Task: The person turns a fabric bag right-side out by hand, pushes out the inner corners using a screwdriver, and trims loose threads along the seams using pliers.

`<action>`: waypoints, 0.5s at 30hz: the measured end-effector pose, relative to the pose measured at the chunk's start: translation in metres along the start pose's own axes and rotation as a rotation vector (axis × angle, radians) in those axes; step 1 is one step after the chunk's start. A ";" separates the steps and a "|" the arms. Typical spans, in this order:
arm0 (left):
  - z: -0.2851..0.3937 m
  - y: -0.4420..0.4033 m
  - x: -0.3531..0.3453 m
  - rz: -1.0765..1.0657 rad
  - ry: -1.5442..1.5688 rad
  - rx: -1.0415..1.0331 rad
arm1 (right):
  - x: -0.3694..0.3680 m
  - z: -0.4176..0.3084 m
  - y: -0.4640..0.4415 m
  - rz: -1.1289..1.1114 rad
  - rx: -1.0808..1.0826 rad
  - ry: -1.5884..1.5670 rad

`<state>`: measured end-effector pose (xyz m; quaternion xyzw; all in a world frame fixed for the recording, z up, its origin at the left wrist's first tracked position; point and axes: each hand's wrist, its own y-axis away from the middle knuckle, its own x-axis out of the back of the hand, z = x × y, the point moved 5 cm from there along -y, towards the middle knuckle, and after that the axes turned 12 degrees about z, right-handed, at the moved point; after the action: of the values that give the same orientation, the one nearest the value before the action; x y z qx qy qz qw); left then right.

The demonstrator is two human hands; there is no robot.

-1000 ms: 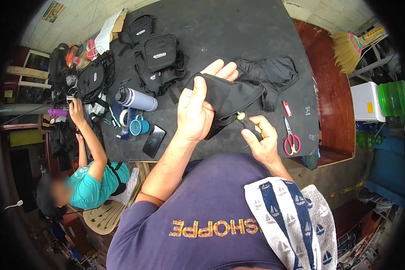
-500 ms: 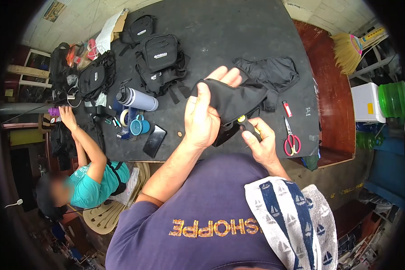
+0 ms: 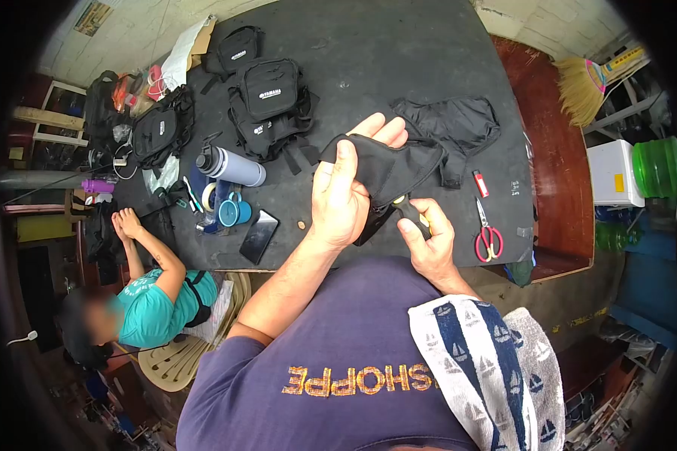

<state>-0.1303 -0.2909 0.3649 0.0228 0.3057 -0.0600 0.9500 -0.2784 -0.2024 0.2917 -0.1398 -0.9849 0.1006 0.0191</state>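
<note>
My left hand (image 3: 341, 188) is closed around a black fabric bag (image 3: 400, 167), thumb on the near side and fingertips showing past its far edge. In my right hand (image 3: 433, 239) is a small tool with a black and yellow handle (image 3: 408, 210), gripped between thumb and fingers. Its tip meets the lower edge of the bag and is hidden there. Beyond the bag lies another flat black fabric piece (image 3: 459, 124). Scissors with red handles (image 3: 488, 239) and a red lighter (image 3: 480, 183) rest to the right of my right hand.
Black pouches with white lettering (image 3: 271, 90) are stacked at the far left of the black table (image 3: 368, 45). Nearer are a grey-blue bottle (image 3: 237, 167), a teal mug (image 3: 234, 210) and a phone (image 3: 259, 236). A co-worker in a teal shirt (image 3: 154, 308) sits at left.
My right hand and the tool have shifted slightly left and down at the bag's edge. The co-worker's hands moved down from the purple object and came together.
</note>
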 end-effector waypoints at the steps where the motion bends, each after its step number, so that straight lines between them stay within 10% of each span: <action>1: -0.002 0.000 -0.001 0.006 0.017 0.016 | -0.001 0.001 0.001 0.029 0.049 -0.003; 6: -0.013 0.005 0.000 0.021 0.167 0.149 | -0.002 0.012 0.002 -0.021 -0.048 -0.094; 9: -0.012 0.008 -0.001 0.012 0.162 0.155 | -0.019 0.010 0.015 -0.433 -0.835 -1.052; 15: -0.009 0.000 0.000 0.122 0.111 0.056 | -0.011 0.022 0.007 -0.286 -0.508 -0.456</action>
<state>-0.1360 -0.2902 0.3577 0.0711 0.3542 -0.0090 0.9324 -0.2675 -0.2031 0.2690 0.0250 -0.9670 -0.1224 -0.2222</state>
